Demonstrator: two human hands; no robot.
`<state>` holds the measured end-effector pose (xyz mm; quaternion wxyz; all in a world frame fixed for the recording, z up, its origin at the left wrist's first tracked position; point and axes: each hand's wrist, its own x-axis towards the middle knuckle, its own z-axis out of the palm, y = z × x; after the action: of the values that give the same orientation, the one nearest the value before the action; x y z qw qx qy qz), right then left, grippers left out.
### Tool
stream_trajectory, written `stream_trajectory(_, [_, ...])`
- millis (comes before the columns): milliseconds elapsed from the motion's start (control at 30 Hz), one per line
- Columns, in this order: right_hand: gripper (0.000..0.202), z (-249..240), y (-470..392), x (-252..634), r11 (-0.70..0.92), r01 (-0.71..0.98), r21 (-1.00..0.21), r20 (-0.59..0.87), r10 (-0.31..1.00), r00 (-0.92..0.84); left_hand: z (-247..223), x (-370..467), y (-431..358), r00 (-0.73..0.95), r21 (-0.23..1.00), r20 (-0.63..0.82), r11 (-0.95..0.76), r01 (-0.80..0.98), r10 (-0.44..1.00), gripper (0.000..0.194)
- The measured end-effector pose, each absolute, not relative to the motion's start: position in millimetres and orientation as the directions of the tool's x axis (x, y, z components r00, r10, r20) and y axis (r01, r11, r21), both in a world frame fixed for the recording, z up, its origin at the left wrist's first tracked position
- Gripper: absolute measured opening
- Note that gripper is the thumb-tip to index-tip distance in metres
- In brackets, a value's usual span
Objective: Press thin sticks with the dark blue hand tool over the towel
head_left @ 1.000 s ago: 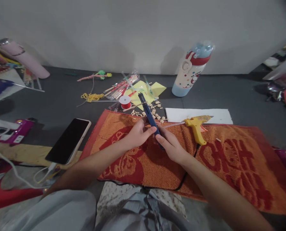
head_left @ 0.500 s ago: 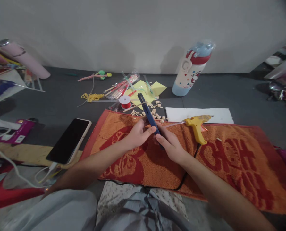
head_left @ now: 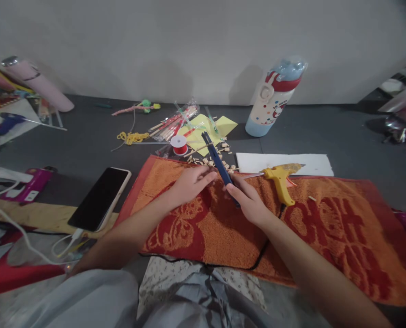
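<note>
A long dark blue hand tool [head_left: 218, 163] with a black far end is gripped in my right hand [head_left: 247, 200], thumb along its side. It slants up and away over the towel's edge; I cannot make out its exact kind. A thin wooden stick [head_left: 198, 150] crosses the tool near its far end. My left hand [head_left: 192, 184] is just left of the tool, apart from it, fingers loosely bent and thumb forward, with nothing visible in it. Small cut wood pieces [head_left: 225, 149] lie scattered beyond the hands, partly hidden by the tool.
An orange towel [head_left: 230, 237] lies under my hands. A yellow glue gun [head_left: 281, 177] rests at right by a white board [head_left: 288, 160]. Beyond are a red ribbon spool [head_left: 179, 146], yellow paper [head_left: 226, 124] and a bottle [head_left: 269, 105]. A charging phone [head_left: 98, 199] lies left.
My left hand has let go of the blue tool and drawn back to the left. The tool, in my right hand, has shifted slightly right, and the wooden stick has moved with it.
</note>
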<state>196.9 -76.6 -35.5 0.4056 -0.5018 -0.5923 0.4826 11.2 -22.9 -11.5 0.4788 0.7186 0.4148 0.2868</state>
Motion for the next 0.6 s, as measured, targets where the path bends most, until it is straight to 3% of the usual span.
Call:
stream_trajectory(133, [0.059,-36.5,-77.2,204.8,0.015,0.272,-0.962,-0.027,0.988,-0.153,3.1,-2.9,-17.5,0.33,0.705,0.356,-0.483,0.52,0.874,0.019])
stream_trajectory(233, [0.061,-36.8,-78.8,208.3,0.077,0.33,-0.941,0.011,0.98,-0.198,8.6,-13.2,-6.8,0.19,0.624,0.492,-0.496,0.604,0.85,0.016])
stream_trajectory(300, [0.062,-35.6,-80.0,209.7,0.127,0.358,-0.925,0.035,0.967,-0.253,9.2,-20.6,2.1,0.175,0.649,0.443,-0.45,0.613,0.879,0.025])
stream_trajectory(467, [0.064,-32.2,-80.8,213.6,0.196,0.382,-0.903,0.053,0.934,-0.353,2.8,-35.4,18.7,0.344,0.874,0.076,-0.229,0.429,0.936,0.035])
stream_trajectory(600, [0.068,-34.8,-79.3,217.8,0.22,0.378,-0.899,0.056,0.915,-0.4,-1.3,-38.6,23.4,0.418,0.961,0.003,-0.119,0.25,0.908,0.034])
